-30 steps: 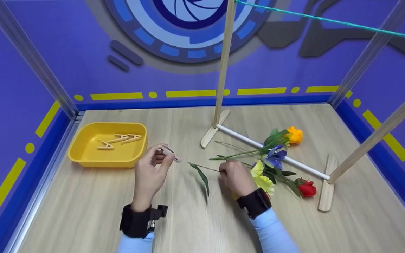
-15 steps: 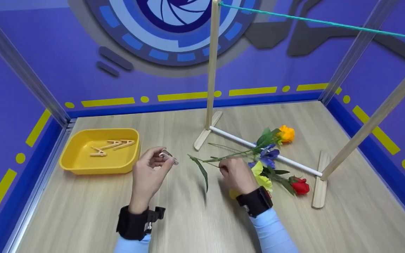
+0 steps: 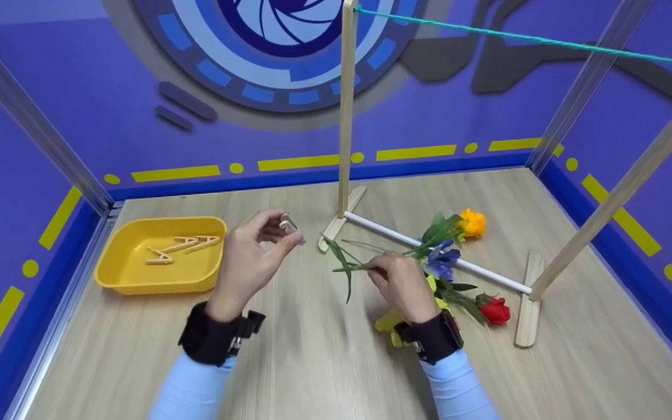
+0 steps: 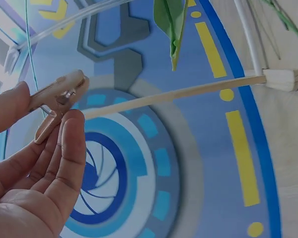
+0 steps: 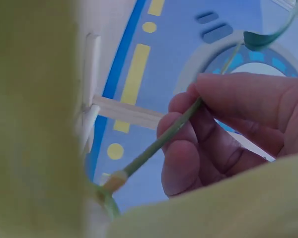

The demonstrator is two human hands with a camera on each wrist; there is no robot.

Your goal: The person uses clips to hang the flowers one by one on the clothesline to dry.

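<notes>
My left hand [image 3: 248, 256] pinches a light wooden clothespin [image 4: 57, 96] between thumb and fingertips, to the right of the yellow tub. In the left wrist view its spring and both legs show. My right hand [image 3: 406, 286] pinches the green stem [image 5: 161, 139] of a yellow flower [image 3: 390, 326]. The bloom hangs under the wrist and its blurred petals [image 5: 35, 119] fill much of the right wrist view. A long leaf [image 3: 346, 271] droops near the stem's free end, which points toward the clothespin with a small gap between them.
The yellow tub [image 3: 105, 274] at the left holds several clothespins [image 3: 161, 256]. An orange flower [image 3: 471, 223], a blue flower [image 3: 442, 259] and a red rose [image 3: 494, 309] lie around the rack's white bar [image 3: 493, 274]. Two wooden posts [image 3: 346, 116] carry a green string [image 3: 522, 38] above.
Both hands have risen slightly, the left one bringing the clothespin up and the right one lifting the yellow flower's stem and leaf. The head view has shifted a little.
</notes>
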